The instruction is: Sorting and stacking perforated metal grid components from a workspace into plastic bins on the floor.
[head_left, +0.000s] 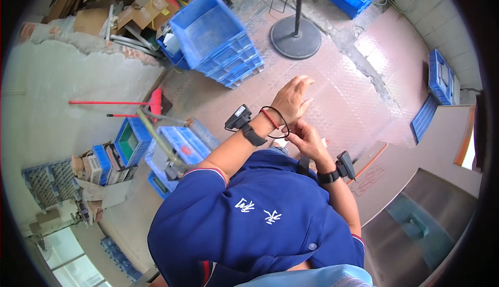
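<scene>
My left hand (291,99) is held out in front of my chest, fingers stretched and thumb apart, with nothing in it. Around its wrist hang a red beaded bracelet (270,119) and a thin black loop (281,114), which stands away from the skin. Just below, my right hand (307,140) is closed, its thumb and fingertips pinching the lower side of this loop. A black strap with a small box-shaped device (240,118) sits on the left forearm. Another strapped device (345,166) is on the right wrist.
Stacked blue crates (215,37) stand ahead on the left, by a heap of cardboard (143,14). A pedestal fan (296,35) is straight ahead. More blue crates (179,149) lie near my left elbow, beside a red broom (155,102). A metal door (416,219) is at right.
</scene>
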`<control>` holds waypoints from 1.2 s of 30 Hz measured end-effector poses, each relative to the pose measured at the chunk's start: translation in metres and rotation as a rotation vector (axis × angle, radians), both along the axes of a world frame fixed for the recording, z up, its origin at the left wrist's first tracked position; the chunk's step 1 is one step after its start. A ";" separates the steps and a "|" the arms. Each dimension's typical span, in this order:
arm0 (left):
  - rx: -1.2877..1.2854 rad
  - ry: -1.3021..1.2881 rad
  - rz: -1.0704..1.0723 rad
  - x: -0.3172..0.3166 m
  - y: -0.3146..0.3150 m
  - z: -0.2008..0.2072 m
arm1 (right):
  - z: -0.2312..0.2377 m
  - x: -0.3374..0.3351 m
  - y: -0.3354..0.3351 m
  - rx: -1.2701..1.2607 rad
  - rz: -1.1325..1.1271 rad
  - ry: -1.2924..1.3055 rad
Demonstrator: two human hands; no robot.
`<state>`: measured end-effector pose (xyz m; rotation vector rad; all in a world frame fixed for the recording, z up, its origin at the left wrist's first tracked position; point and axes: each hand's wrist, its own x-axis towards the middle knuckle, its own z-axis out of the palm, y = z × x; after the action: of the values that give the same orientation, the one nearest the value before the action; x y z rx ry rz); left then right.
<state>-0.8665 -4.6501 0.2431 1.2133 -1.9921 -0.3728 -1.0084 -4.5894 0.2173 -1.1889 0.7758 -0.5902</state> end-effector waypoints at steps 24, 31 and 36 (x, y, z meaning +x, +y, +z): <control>0.402 0.961 -0.337 -0.448 -0.409 0.055 | 0.089 -0.466 -0.364 -0.615 -0.835 0.420; 0.859 0.510 -0.989 -0.614 -0.518 -0.037 | 0.160 -0.596 -0.564 -0.591 -0.775 0.037; 1.346 0.093 -1.703 -0.748 -0.513 -0.036 | 0.165 -0.686 -0.682 -0.456 -0.885 -0.192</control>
<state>-1.6149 -5.1627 0.2073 -0.4099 -2.0915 -2.7169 -1.6941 -5.2713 0.3821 -1.1325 1.0227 -1.6566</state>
